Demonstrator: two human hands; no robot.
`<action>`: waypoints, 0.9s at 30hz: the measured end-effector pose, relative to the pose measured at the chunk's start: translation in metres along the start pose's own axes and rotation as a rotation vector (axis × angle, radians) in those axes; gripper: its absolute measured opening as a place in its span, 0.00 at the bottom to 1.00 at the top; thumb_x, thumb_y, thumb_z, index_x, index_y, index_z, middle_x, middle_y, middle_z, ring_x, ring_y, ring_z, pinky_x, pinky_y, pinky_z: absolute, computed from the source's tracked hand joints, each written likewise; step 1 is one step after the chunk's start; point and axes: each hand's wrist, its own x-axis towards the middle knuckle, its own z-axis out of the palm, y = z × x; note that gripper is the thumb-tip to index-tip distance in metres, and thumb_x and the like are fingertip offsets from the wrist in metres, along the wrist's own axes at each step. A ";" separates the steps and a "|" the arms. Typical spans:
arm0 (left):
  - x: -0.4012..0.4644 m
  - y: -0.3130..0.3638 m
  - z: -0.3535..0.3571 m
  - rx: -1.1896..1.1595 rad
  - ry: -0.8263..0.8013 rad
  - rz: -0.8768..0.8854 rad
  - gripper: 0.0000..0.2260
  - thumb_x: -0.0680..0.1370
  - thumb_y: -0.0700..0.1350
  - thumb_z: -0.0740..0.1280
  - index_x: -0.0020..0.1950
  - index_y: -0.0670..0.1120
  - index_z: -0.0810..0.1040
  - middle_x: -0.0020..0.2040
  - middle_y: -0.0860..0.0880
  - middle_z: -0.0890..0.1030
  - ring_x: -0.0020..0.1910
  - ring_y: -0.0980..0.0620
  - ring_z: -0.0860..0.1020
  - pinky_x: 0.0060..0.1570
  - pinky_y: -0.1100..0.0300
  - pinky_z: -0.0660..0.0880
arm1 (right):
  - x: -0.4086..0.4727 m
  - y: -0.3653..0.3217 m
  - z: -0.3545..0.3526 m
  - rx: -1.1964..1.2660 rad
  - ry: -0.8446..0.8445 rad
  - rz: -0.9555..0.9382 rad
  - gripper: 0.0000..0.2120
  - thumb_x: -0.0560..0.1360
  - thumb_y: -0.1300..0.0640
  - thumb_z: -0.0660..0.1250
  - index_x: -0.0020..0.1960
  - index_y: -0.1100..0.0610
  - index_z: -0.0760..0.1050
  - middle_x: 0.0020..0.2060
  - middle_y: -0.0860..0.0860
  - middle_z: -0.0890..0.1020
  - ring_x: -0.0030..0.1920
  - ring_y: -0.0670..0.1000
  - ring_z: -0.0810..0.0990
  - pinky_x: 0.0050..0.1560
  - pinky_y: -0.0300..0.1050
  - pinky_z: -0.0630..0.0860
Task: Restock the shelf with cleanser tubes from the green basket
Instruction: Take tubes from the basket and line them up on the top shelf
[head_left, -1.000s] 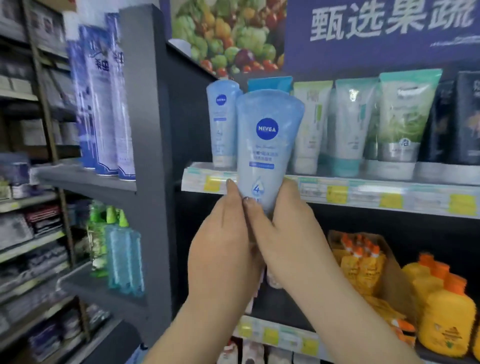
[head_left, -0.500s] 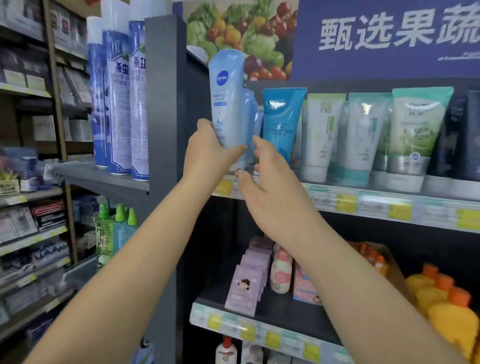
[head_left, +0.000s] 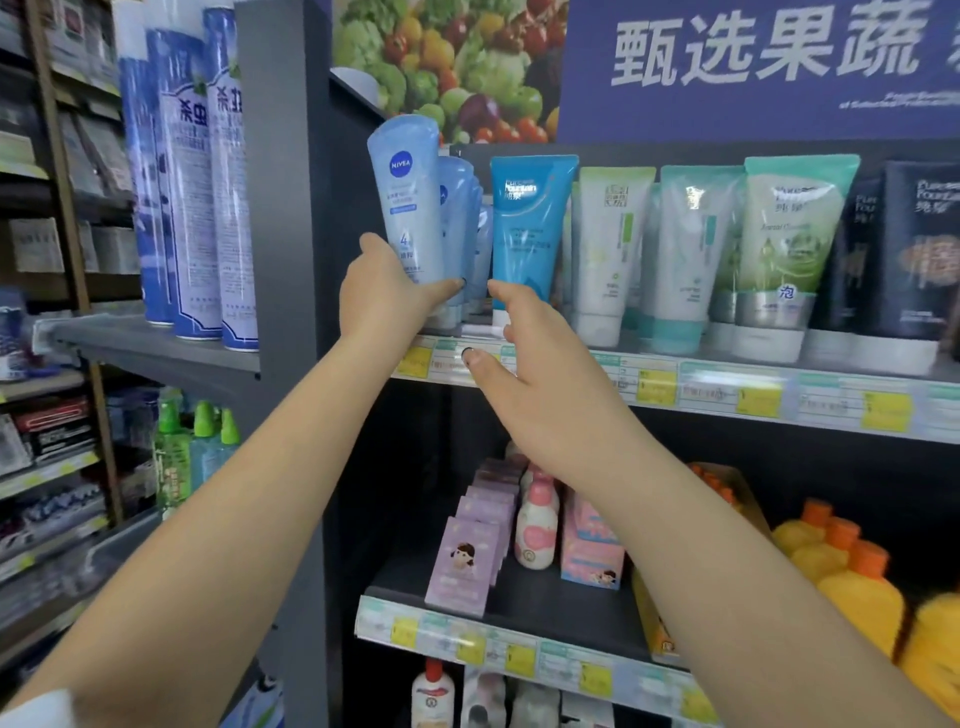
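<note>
A pale blue cleanser tube (head_left: 410, 202) is gripped near its lower end by the left hand (head_left: 384, 296), upright, at the front of a row of matching tubes (head_left: 460, 228) just behind it. The right hand (head_left: 524, 364) is held loosely spread just right of the tube, gripping nothing. The tube is best lowered cap-down onto the shelf edge (head_left: 675, 382) below the fingers, label forward. The cap is hidden; the green basket is out of view.
</note>
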 end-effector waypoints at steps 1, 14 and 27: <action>0.000 0.000 0.001 0.005 -0.003 -0.001 0.27 0.67 0.54 0.75 0.53 0.44 0.64 0.54 0.46 0.75 0.47 0.49 0.75 0.32 0.62 0.68 | 0.001 0.001 0.000 0.000 0.001 0.001 0.24 0.79 0.56 0.60 0.73 0.51 0.56 0.67 0.49 0.66 0.63 0.45 0.66 0.51 0.30 0.59; -0.003 -0.002 0.018 0.066 -0.053 0.008 0.28 0.68 0.54 0.75 0.56 0.42 0.65 0.54 0.45 0.75 0.49 0.47 0.76 0.39 0.56 0.72 | 0.000 0.015 -0.002 -0.085 0.016 0.017 0.27 0.79 0.57 0.60 0.75 0.54 0.54 0.71 0.50 0.63 0.69 0.48 0.64 0.65 0.37 0.59; -0.004 -0.002 0.017 0.057 -0.078 -0.046 0.28 0.69 0.52 0.74 0.59 0.43 0.63 0.55 0.45 0.74 0.47 0.50 0.74 0.38 0.57 0.72 | -0.005 0.037 -0.013 -0.100 0.079 0.076 0.26 0.79 0.58 0.60 0.74 0.54 0.55 0.71 0.49 0.64 0.69 0.48 0.65 0.65 0.38 0.61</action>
